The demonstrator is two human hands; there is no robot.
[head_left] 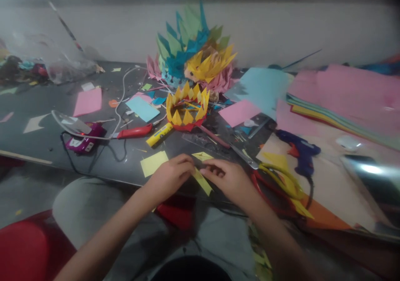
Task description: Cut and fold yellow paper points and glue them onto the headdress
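Observation:
A narrow strip of folded yellow paper (pixel 203 182) lies near the table's front edge between my hands. My left hand (pixel 175 173) is closed, with its fingertips pinching the upper left end of that strip. The fingers of my right hand (pixel 228 176) curl against the strip's right side, thumb hidden in part. Just beyond the fingertips lies a second folded yellow piece (pixel 202 156), pointed at its ends. Flat yellow paper squares (pixel 153 164) rest left of my left hand. Farther back stands a small yellow and red paper crown (pixel 187 116), next to a yellow glue stick (pixel 159 134).
Large scissors (pixel 281 181) and a blue glue gun (pixel 300 147) lie to the right, by stacked coloured paper (pixel 350 89). At left are a red-handled cutter (pixel 134 131) and a purple power strip (pixel 86 138) with cords. Blue and yellow paper crowns (pixel 193 51) pile at the back.

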